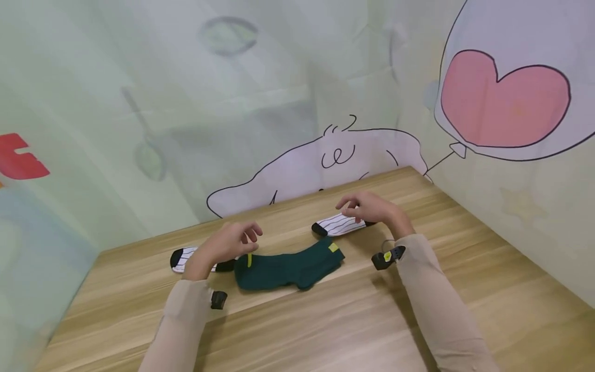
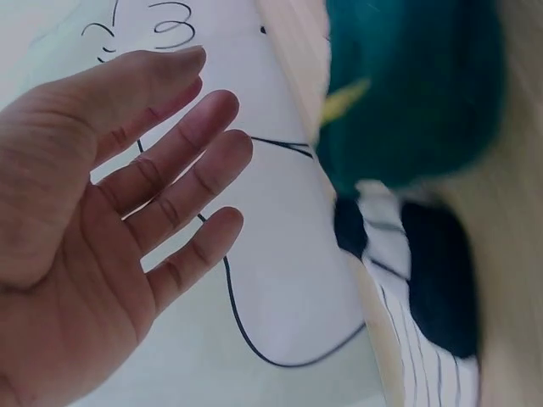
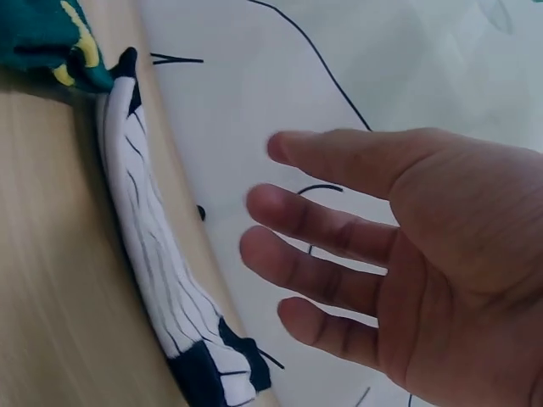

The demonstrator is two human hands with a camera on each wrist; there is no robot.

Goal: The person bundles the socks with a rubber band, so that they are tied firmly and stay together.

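Observation:
A dark green sock with yellow marks lies flat across the middle of the table. Over its left end my left hand hovers with fingers loosely bent and nothing in them. Partly hidden under that wrist is a white striped sock with black toe and cuff. Farther right, a second white striped sock lies near the table's back edge, with my right hand raised over its right end. In the right wrist view the right hand's fingers are spread and hold nothing.
The wooden table ends at the back and right against wall sheets printed with cartoon drawings, among them a balloon with a pink heart. Small black devices are worn at both wrists.

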